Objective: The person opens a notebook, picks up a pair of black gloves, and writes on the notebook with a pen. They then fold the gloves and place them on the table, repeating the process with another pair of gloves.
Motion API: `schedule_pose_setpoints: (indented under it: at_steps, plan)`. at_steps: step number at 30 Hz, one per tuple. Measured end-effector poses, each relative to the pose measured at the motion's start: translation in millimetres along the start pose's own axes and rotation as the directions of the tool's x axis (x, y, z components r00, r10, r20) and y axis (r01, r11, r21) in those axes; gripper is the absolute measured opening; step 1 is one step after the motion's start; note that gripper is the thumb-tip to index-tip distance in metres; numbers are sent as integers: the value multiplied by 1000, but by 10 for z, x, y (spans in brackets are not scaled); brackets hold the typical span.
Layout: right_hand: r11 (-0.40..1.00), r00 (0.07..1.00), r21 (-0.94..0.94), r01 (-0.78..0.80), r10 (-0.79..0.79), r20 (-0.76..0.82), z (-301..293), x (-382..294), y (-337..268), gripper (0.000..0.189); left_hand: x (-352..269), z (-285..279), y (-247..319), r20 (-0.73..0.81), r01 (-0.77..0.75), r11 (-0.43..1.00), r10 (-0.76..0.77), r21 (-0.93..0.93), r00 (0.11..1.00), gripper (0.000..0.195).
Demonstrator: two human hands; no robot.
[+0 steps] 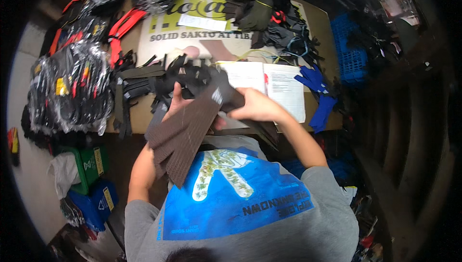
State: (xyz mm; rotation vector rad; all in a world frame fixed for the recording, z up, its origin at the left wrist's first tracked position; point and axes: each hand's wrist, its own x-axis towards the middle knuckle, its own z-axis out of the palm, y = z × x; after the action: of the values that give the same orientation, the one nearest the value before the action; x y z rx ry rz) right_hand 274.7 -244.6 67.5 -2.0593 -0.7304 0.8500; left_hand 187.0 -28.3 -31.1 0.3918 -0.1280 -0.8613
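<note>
A fanned bundle of brown ribbed fabric strips [184,128] is held up in front of my chest, with a small pale label near its upper end. My left hand [176,105] is wrapped around it from beneath, thumb raised; the strips hide most of its palm. On the other side, my right hand [258,106] grips the dark, blurred end of the strips. More dark strips [265,132] hang below my right hand. Just beyond the hands, a heap of black strips [187,70] lies on the table [139,119].
An open notebook [285,88] and blue strips [317,96] lie at the right. Plastic-wrapped bundles [72,88] crowd the left, near orange strips [121,33]. Dark green strips [256,9] lie at the back. A blue crate [348,49] stands right; green [86,168] and blue bins [95,204] stand lower left.
</note>
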Motion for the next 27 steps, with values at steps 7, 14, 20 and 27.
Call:
schedule_pose_setpoints:
  at_steps: [7, 14, 20, 27]
  plan:
    - [927, 977, -359, -105, 164, 138, 920, -131, -29, 64, -681, 7, 94, -459, 583, 738, -411, 340, 788, 68]
    - [968, 982, -247, -46, 89, 165, 997, -233, -224, 77, -705, 439, 86, -288, 245, 440, 34, 864, 957, 70]
    - [993, 883, 63, -96, 56, 466, 840, -135, -218, 98, -708, 497, 159, -317, 346, 319, -142, 882, 938, 50]
    - [997, 940, 70, 27, -50, 339, 1173, 38, -215, 57, -832, 373, 105, -318, 358, 351, -170, 865, 933, 45]
